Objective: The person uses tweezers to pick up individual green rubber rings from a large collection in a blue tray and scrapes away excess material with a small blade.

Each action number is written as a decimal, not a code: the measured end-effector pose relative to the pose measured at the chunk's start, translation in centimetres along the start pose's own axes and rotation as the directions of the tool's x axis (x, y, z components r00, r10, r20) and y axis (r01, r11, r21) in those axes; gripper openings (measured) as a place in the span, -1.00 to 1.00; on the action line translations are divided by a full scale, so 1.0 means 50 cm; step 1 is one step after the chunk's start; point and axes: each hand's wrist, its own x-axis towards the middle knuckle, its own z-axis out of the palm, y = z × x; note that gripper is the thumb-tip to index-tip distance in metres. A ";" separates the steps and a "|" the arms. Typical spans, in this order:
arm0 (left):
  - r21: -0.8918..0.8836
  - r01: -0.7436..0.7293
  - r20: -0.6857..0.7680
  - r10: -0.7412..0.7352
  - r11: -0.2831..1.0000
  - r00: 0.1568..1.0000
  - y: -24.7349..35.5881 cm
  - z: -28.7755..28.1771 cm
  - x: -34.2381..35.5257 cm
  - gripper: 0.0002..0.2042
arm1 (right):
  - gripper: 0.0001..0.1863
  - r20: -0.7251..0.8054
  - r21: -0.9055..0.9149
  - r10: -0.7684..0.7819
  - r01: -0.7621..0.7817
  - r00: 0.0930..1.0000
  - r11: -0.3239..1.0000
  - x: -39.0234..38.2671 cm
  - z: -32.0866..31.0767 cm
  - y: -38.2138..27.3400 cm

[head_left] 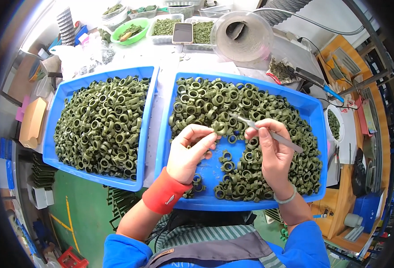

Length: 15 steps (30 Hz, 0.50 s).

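Between the thumb and fingers of my left hand [189,149], which wears a red wristband, is a small olive-green plastic ring [220,128]. My right hand [274,154] is closed around a slim grey knife [285,142]. Its narrow tip points left and sits just above the ring; whether they touch, I cannot tell. Both hands are over the right blue tray [206,172], where piles of similar ring parts [246,96] surround a bare patch of blue bottom. To the left, a second blue tray [148,129] is heaped with the same kind of rings.
Tubs of small green pieces [165,27], a phone [182,33] and a wide duct funnel [241,35] line the back of the table. A blue-handled tool [333,93] lies at the right, near a white bowl [337,127]. A cardboard box [33,123] stands far left.
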 end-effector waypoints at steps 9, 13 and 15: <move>0.080 -0.064 0.079 0.057 0.995 0.995 -0.010 -0.006 0.001 -0.87 | -0.72 0.151 -0.370 0.195 -0.128 0.969 0.920 0.000 0.009 0.006; 0.067 0.009 0.164 -0.020 0.998 0.986 -0.006 -0.004 0.000 -0.89 | -0.72 0.137 -0.224 0.265 -0.231 0.955 0.947 -0.001 0.011 0.009; 0.067 0.043 0.167 -0.054 0.997 0.984 -0.006 -0.006 0.000 -0.89 | -0.70 0.164 -0.174 0.310 -0.282 0.937 0.944 0.003 0.002 0.005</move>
